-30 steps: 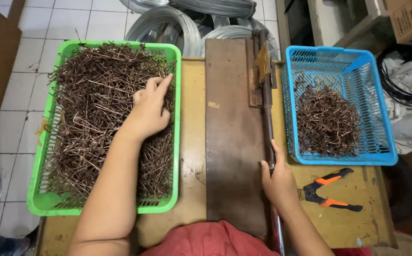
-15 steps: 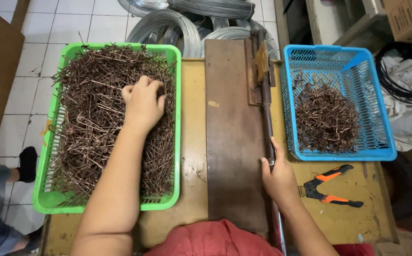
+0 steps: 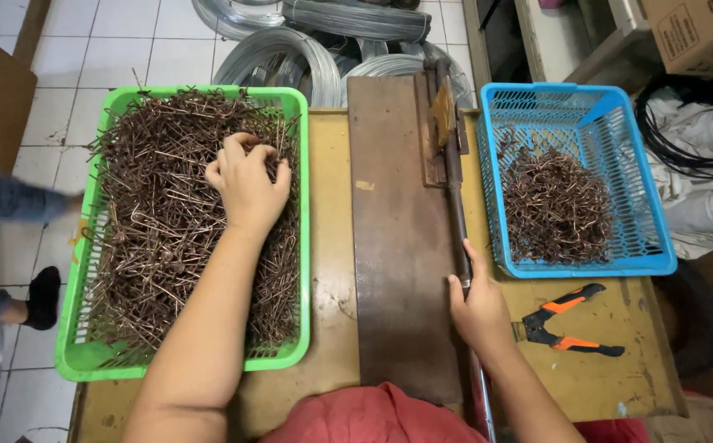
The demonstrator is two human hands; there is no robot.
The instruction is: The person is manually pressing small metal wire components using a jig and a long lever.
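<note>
Green basket heaped, blue basket only part filled: most of the wire pieces look unprocessed.

On the left of the table (image 3: 332, 271), the green basket (image 3: 73, 361) is piled high with rusty brown wire pieces (image 3: 159, 246); the left hand (image 3: 248, 184) sits in the far part of the pile, fingers curled shut over a bunch of them. In the middle lies a brown board (image 3: 397, 271) with a hinged lever (image 3: 453, 189), its near end gripped by the right hand (image 3: 479, 308), fingers wrapped round it. To the right, the blue basket (image 3: 656, 246) holds a smaller heap of bent pieces (image 3: 555, 209), so by my judgement little is done. Orange-handled pliers (image 3: 570, 330) lie untouched nearby.
</note>
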